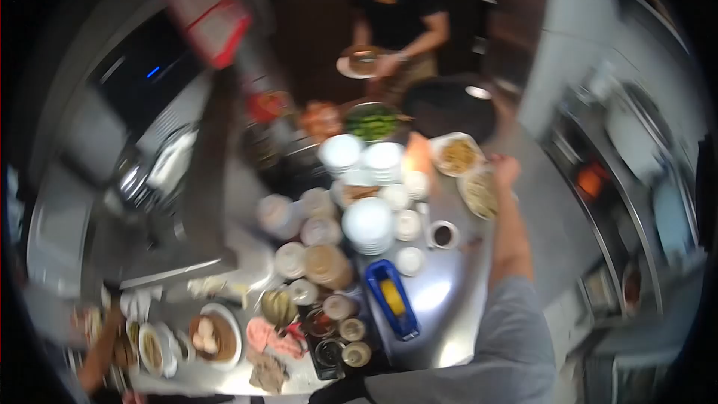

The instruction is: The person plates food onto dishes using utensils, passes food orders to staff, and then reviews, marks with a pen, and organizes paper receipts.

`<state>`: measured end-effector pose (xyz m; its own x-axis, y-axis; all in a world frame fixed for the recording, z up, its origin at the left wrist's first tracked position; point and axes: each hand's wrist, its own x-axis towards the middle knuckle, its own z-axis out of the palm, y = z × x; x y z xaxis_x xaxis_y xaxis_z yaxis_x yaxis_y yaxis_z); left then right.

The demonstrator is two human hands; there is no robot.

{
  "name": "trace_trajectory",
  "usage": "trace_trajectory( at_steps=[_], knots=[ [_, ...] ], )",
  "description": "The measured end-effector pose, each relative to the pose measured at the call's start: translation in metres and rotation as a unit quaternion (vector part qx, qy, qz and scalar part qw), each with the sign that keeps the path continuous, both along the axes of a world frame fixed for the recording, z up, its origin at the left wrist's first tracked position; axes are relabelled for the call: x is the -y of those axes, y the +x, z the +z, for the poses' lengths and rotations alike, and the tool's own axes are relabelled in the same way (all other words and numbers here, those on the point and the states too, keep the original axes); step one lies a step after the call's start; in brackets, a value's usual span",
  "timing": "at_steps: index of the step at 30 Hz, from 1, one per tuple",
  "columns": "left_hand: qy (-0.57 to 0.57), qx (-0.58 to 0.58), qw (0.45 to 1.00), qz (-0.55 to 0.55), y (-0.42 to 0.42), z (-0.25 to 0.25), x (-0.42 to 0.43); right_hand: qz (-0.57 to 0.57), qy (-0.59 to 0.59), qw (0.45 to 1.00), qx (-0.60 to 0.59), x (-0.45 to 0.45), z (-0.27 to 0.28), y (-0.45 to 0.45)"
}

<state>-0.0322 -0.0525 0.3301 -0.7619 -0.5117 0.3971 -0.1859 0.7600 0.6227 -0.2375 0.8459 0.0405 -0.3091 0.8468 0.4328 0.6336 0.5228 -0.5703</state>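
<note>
My right arm, in a grey sleeve, stretches forward along the right side of the steel counter (467,258). My right hand (505,170) is closed at the outer rim of a white dish of pale food (479,193), which touches a white dish of yellow food (458,155). Blur hides the exact finger placement. Nearby stand a small cup of dark liquid (443,235) and stacked white bowls (368,224). A blue tray (392,299) holds something yellow. My left hand is not visible.
Across the counter, a person in black (396,11) holds a plate with a brown bowl (363,61). Another person's forearm (101,355) reaches in at lower left, beside bowls. Lidded containers (327,265), a pink cloth (274,338) and a pan of greens (372,123) occupy the counter.
</note>
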Motion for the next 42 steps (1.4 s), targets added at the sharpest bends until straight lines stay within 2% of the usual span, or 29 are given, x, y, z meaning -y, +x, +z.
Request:
trace_trajectory(
  at_steps=[1,2,3,4,7,8,10,13,14,17,18,20,22,23,24,25,26,27,28,30,31,34,35,36,37,39,40,41,42],
  knots=[
    [0.053,0.02,0.997,0.046,-0.002,0.012,-0.01,0.006,-0.014,1.0,0.001,-0.003,-0.006,-0.004],
    [0.082,-0.053,0.993,-0.064,0.001,-0.029,0.081,-0.01,0.04,0.996,0.077,-0.002,-0.014,-0.01],
    [0.052,-0.028,0.997,-0.045,-0.001,-0.004,0.035,0.042,0.054,0.995,0.075,-0.012,-0.029,-0.016],
    [0.038,-0.069,0.996,-0.036,-0.004,0.005,0.017,0.06,0.023,0.993,0.094,0.008,-0.008,-0.011],
    [0.033,-0.058,0.997,-0.031,0.007,0.008,0.052,0.32,0.155,0.919,0.171,-0.062,-0.04,-0.026],
    [0.054,-0.076,0.995,-0.019,0.008,0.008,0.056,0.309,-0.016,0.918,0.247,-0.078,-0.038,-0.035],
    [0.1,-0.085,0.991,-0.018,0.009,0.001,0.068,0.062,-0.026,0.992,0.109,-0.004,0.014,-0.024],
    [0.198,-0.077,0.977,0.01,0.001,-0.011,0.087,0.082,-0.112,0.99,-0.021,-0.057,0.003,-0.033],
    [0.218,-0.08,0.973,0.01,-0.002,-0.018,0.095,0.194,-0.147,0.968,-0.066,-0.083,0.004,-0.031],
    [0.344,-0.113,0.932,0.004,-0.015,-0.044,0.129,0.323,-0.22,0.916,-0.087,-0.08,0.063,-0.001],
    [0.396,-0.125,0.91,-0.012,-0.02,-0.056,0.147,0.331,-0.243,0.901,-0.139,-0.065,0.077,0.01],
    [0.472,-0.177,0.863,-0.029,-0.032,-0.07,0.169,0.347,-0.284,0.861,-0.242,0.032,0.149,0.046],
    [0.526,-0.223,0.82,-0.028,-0.043,-0.081,0.186,0.547,-0.33,0.731,-0.24,0.101,0.183,0.078],
    [0.543,-0.239,0.805,-0.015,-0.05,-0.091,0.199,0.638,-0.34,0.651,-0.232,0.193,0.237,0.106],
    [0.574,-0.267,0.774,0.0,-0.056,-0.101,0.213,0.527,-0.291,0.781,-0.167,0.291,0.279,0.139],
    [0.603,-0.293,0.741,0.018,-0.061,-0.11,0.224,0.718,-0.25,0.638,-0.121,0.313,0.273,0.148],
    [0.629,-0.32,0.707,0.04,-0.066,-0.12,0.236,0.836,-0.314,0.449,-0.038,0.356,0.294,0.157],
    [0.652,-0.346,0.672,0.063,-0.07,-0.129,0.249,0.916,-0.269,0.286,0.078,0.411,0.317,0.143],
    [0.671,-0.371,0.636,0.087,-0.071,-0.137,0.263,0.932,-0.238,0.204,0.181,0.448,0.317,0.133],
    [0.693,-0.405,0.586,0.114,-0.065,-0.145,0.282,0.916,-0.142,0.151,0.343,0.543,0.336,0.131],
    [0.698,-0.424,0.564,0.126,-0.059,-0.147,0.288,0.928,-0.123,0.034,0.351,0.577,0.318,0.115],
    [0.69,-0.474,0.528,0.14,-0.037,-0.165,0.326,0.878,-0.065,0.016,0.475,0.686,0.316,0.088],
    [0.69,-0.491,0.512,0.143,-0.03,-0.173,0.341,0.862,-0.103,0.023,0.496,0.722,0.303,0.073],
    [0.701,-0.513,0.473,0.144,-0.024,-0.183,0.357,0.904,-0.062,-0.001,0.422,0.762,0.285,0.058],
    [0.694,-0.536,0.456,0.151,-0.016,-0.188,0.364,0.905,-0.046,0.006,0.422,0.807,0.274,0.044],
    [0.684,-0.562,0.454,0.099,0.002,-0.201,0.375,0.86,-0.168,0.077,0.476,0.893,0.259,0.034],
    [0.693,-0.576,0.431,0.058,0.01,-0.22,0.398,0.854,-0.27,0.1,0.434,0.934,0.233,0.029],
    [0.67,-0.588,0.453,0.004,0.019,-0.229,0.403,0.826,-0.365,0.138,0.407,0.976,0.215,0.029],
    [0.635,-0.57,0.493,-0.171,0.032,-0.24,0.403,0.792,-0.449,0.139,0.39,1.024,0.182,0.023]
  ],
)
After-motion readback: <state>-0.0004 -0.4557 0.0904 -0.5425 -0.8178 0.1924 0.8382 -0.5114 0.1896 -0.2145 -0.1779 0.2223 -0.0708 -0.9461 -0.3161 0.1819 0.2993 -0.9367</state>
